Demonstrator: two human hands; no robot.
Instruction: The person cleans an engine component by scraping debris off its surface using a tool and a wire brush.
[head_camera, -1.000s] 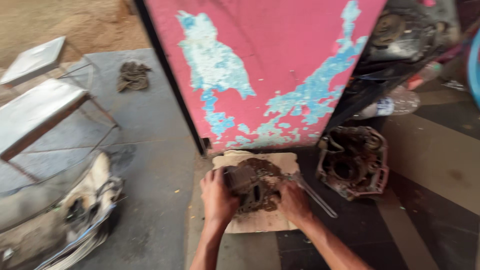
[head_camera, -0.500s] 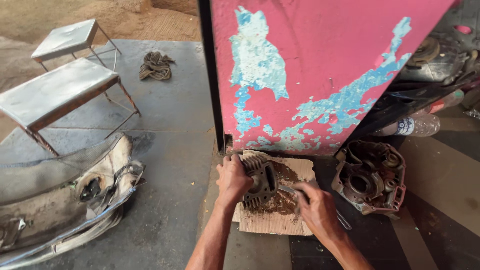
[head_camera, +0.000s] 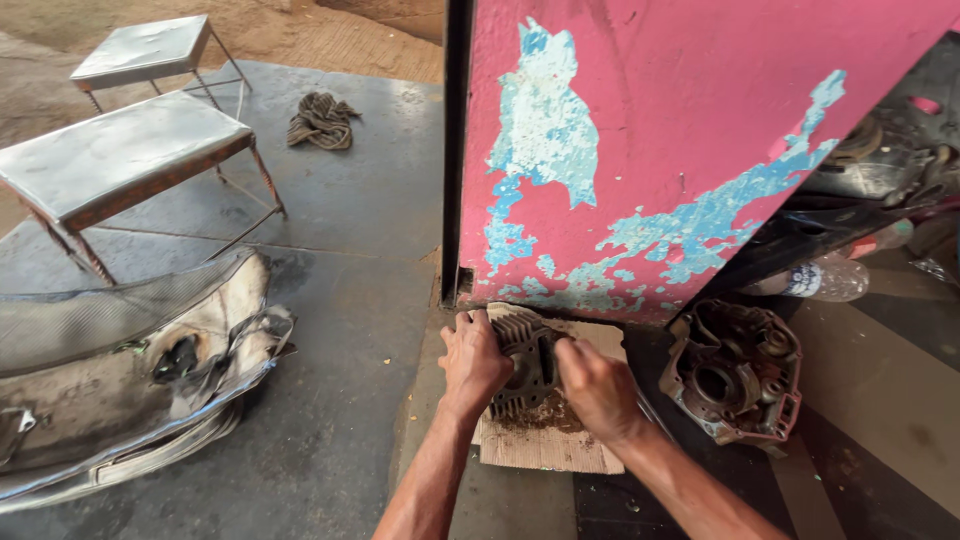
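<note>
Now we grip the grimy finned metal engine cylinder (head_camera: 525, 362) with both hands: left hand (head_camera: 473, 362) clenched on its left side, right hand (head_camera: 596, 388) clasping the right. It sits mid-sheet on the brown cardboard (head_camera: 545, 445), rusty round crankcase casting (head_camera: 735, 372) just beside its right edge.

Roadside repair workshop, I note: oily engine casing (head_camera: 737, 375) on the floor, stripped vehicle body panel (head_camera: 120, 370), peeling pink metal door (head_camera: 680, 140).
</note>
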